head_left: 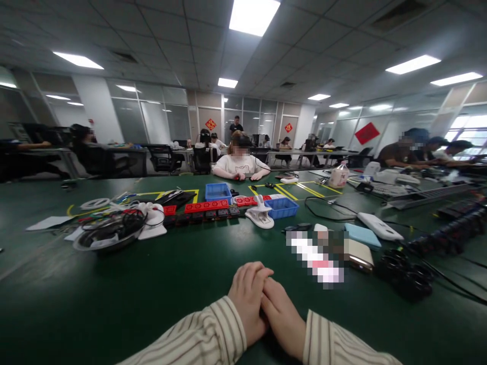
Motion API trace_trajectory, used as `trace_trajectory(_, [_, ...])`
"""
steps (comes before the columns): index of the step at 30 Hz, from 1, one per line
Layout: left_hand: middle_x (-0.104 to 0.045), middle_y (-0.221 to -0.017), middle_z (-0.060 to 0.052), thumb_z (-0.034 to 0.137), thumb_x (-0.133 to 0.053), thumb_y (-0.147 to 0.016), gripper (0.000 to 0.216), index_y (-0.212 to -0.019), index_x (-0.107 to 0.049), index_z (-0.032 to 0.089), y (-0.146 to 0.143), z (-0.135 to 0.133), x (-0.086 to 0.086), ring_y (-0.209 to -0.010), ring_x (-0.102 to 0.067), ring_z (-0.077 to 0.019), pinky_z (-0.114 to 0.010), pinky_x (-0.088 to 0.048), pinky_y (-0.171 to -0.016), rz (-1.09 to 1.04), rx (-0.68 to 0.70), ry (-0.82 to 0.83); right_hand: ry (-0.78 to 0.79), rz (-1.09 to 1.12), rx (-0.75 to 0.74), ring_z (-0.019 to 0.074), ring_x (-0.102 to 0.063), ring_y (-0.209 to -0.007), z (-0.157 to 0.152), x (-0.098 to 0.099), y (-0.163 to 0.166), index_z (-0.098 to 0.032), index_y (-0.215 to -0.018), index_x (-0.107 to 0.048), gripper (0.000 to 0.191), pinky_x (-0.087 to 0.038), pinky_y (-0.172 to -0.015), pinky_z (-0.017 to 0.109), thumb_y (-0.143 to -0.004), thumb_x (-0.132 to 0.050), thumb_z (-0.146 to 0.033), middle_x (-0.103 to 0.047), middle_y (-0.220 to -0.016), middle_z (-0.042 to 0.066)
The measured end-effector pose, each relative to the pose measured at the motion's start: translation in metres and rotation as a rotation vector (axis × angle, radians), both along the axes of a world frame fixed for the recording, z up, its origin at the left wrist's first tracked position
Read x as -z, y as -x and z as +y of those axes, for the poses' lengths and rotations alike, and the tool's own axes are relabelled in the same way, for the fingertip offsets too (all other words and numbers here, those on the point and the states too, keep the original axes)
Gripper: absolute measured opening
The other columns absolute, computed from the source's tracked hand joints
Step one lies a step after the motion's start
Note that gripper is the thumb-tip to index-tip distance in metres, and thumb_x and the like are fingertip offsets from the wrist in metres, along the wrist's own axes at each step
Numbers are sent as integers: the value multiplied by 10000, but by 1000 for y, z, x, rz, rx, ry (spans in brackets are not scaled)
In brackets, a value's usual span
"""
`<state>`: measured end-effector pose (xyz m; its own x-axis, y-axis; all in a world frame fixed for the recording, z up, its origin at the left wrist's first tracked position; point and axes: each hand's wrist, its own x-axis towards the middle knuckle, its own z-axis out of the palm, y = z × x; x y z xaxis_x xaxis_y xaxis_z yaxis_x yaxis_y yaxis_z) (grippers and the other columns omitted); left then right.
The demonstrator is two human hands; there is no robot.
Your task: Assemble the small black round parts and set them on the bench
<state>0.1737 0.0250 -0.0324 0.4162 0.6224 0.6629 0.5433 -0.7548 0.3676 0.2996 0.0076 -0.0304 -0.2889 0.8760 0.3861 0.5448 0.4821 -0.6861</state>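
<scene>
My left hand (248, 296) and my right hand (283, 315) rest folded together above the near edge of the green table (182, 299). The curled fingers of the left hand lie over the right hand's fingers, which are partly hidden beneath. Both hands are closed against each other, and no object shows in them. Striped cuffs cover the wrists. A blurred-out flat item (315, 258) lies just beyond my right hand, beside a cream-coloured box (358, 254).
Ahead stand a red-and-black power strip row (207, 207), a white clip (261, 215), blue trays (281, 207) and a metal bowl (89, 243) of cables. To the right lie a light blue case (362, 235) and black cables (407, 276). A person (239, 165) sits opposite.
</scene>
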Motion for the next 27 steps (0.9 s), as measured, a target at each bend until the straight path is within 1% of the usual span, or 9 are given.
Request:
trace_trajectory(4, [-380,-1262,-98,148,-529,-481,880,-1304,-226,209,0,3,-2,-1172,-365,-310,-540,-197,-1032,20,89,79,32,-25,-152,203,-535,-872,9,-5,-6,-177,-1019,-554,294,-425,-825,354,-905,-353,-359,-597,-940,73])
trace_trajectory(7, [-244,-1385,-128,236,-647,-530,1026,-1374,-67,173,13,8,-3,-1269,-251,-304,-491,-231,-1043,17,109,214,58,-69,-217,211,-535,-895,13,-10,-8,-183,-1061,-544,318,-415,-842,374,-907,-342,-376,-598,-981,78])
trace_trajectory(10, [-277,-1382,-179,490,-784,-442,1197,-1378,-138,114,39,15,-5,-1258,-269,-328,-493,-249,-1028,108,46,330,72,-106,-233,214,-526,-946,16,-12,-4,-184,-1111,-513,324,-406,-857,377,-911,-327,-359,-585,-1035,85])
trace_trajectory(11, [-374,-1325,-169,545,-790,-394,1157,-1340,-274,125,48,17,-5,-1210,-340,-334,-507,-247,-1019,154,3,348,74,-117,-240,211,-523,-958,17,-12,-1,-188,-1117,-509,322,-403,-861,371,-912,-322,-351,-584,-1042,81])
trace_trajectory(13, [-569,-1084,-96,564,-784,-413,779,-1063,-587,182,65,19,-6,-1036,-492,-307,-526,-276,-974,209,-88,359,68,-134,-252,206,-515,-976,22,-12,6,-194,-1119,-507,316,-394,-871,365,-911,-311,-329,-583,-1052,74])
trace_trajectory(15, [-608,-877,-46,505,-779,-496,426,-756,-661,188,78,18,-7,-897,-541,-259,-483,-338,-907,209,-164,346,50,-147,-263,209,-502,-987,29,-12,16,-194,-1096,-520,308,-374,-885,375,-898,-307,-296,-583,-1052,70])
trace_trajectory(17, [-603,-792,-23,440,-769,-544,301,-634,-642,182,85,15,-7,-836,-548,-226,-421,-376,-847,199,-222,331,25,-154,-272,218,-501,-951,36,-12,30,-192,-1028,-549,303,-366,-870,392,-876,-295,-259,-591,-1000,68])
trace_trajectory(21, [-605,-760,-14,485,-734,-547,329,-659,-651,187,92,11,-6,-788,-558,-218,-429,-373,-833,198,-334,310,-14,-146,-286,226,-500,-818,49,-12,58,-188,-881,-568,282,-384,-765,401,-839,-293,-234,-581,-837,58])
trace_trajectory(27, [-628,-754,1,482,-671,-624,308,-746,-655,200,97,16,-8,-796,-570,-202,-443,-334,-899,212,-361,285,20,-70,-286,202,-510,-839,57,-5,70,-201,-929,-538,295,-398,-773,363,-880,-249,-233,-571,-861,43])
